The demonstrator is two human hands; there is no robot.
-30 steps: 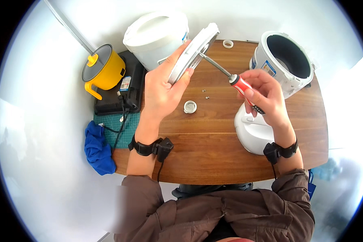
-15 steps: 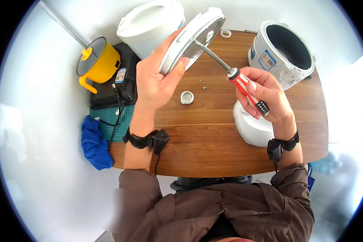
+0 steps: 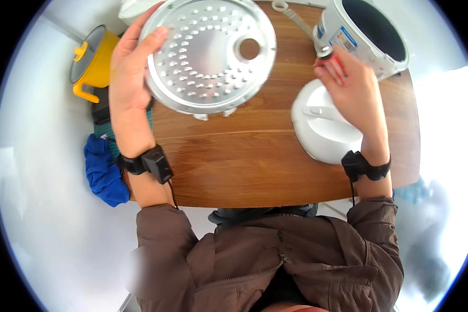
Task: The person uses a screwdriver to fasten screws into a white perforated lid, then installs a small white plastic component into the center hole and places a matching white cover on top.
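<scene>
My left hand (image 3: 132, 73) grips the left rim of a round white lid, its dimpled metal inner plate (image 3: 208, 57) facing me. A round hole sits toward the right of that plate. In my right hand (image 3: 359, 93) is a screwdriver with a red and white handle (image 3: 334, 66), fingers wrapped round it. Its blurred shaft points up and left, apart from the lid. Below my right hand, a white domed cover (image 3: 322, 122) with a ridge across it rests on the table. The small screws and white cap seen earlier are hidden now.
A white cooker body (image 3: 330, 31) with a dark inside stands at the back right of the wooden table (image 3: 234, 166). On the left are a yellow pot (image 3: 100, 62), a black appliance (image 3: 101, 109), a green mat (image 3: 103, 129) and a blue cloth (image 3: 104, 169).
My left hand has moved left and turned the lid so its metal side faces me. The screwdriver has come away from the lid, up and right, still in my right hand.
</scene>
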